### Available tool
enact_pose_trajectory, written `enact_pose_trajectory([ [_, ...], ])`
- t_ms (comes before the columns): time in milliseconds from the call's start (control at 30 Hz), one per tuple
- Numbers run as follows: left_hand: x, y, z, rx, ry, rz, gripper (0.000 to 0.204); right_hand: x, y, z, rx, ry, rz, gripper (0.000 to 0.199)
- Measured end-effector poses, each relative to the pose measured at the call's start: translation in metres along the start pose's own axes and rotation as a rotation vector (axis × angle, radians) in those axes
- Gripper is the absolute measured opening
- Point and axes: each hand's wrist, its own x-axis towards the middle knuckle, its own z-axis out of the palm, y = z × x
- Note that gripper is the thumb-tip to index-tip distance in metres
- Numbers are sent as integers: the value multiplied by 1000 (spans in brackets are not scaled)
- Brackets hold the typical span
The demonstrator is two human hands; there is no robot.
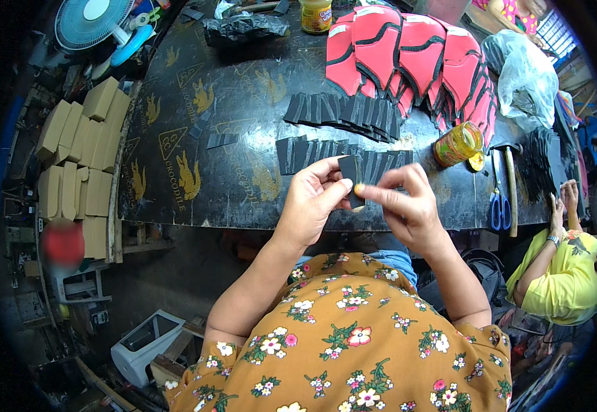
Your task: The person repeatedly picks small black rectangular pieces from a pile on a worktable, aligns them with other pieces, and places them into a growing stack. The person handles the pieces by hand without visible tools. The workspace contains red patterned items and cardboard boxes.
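Observation:
Pinched between the thumb and fingers of my left hand (309, 200) is a small black rectangular strip (348, 167), tilted over the table's near edge. My right hand (412, 206) has its index finger stretched out against the strip's right side, the other fingers loosely curled. A yellowish-orange dab covers that fingertip; its exact substance I cannot tell. Just beyond my hands lies a row of overlapping black strips (297, 155), partly hidden by them. Farther back is a second, thicker row of black strips (343, 110). An open jar of yellowish contents (458, 144) stands to the right.
Blue-handled scissors (499, 209) and a hammer (512, 185) lie right of the jar. Pinkish-red pieces with black trim (422, 51) are stacked behind. At far right sits a person in yellow (563, 275). Cardboard boxes (82, 158) and a fan (92, 20) are at left.

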Motion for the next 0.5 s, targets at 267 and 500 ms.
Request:
enact_pose_trajectory([
  [267, 1, 6, -3, -34, 11, -37, 27, -5, -1, -4, -53, 63, -66, 59],
  [500, -3, 12, -1, 24, -43, -17, 30, 16, 21, 0, -252, 115, -80, 63],
])
